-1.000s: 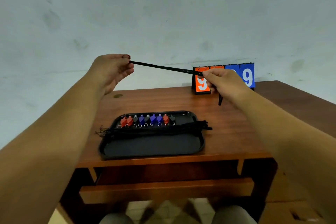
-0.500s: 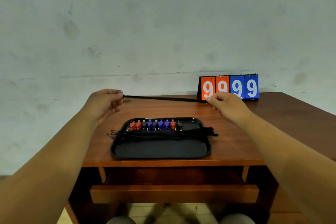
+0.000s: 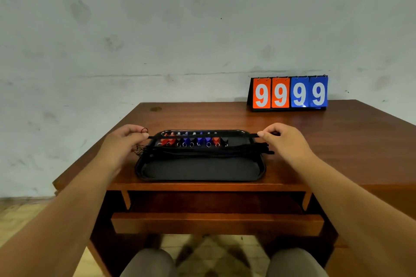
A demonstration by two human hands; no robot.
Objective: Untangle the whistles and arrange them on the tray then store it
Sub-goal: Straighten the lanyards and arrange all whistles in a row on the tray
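A flip scoreboard (image 3: 289, 94) reads 9 9 9 9 in large white digits. The two left nines stand on orange cards and the two right nines on blue cards. The scoreboard stands on the table (image 3: 337, 141) well beyond the fingers (image 3: 269, 131) of the right hand (image 3: 286, 141), toward the table's back edge.

A brown wooden table (image 3: 315, 141) carries a black tray (image 3: 202, 179) lying flat near its front edge and, well apart at the back right, a flip scoreboard (image 3: 289, 93) standing upright, showing 9999 in orange and blue.
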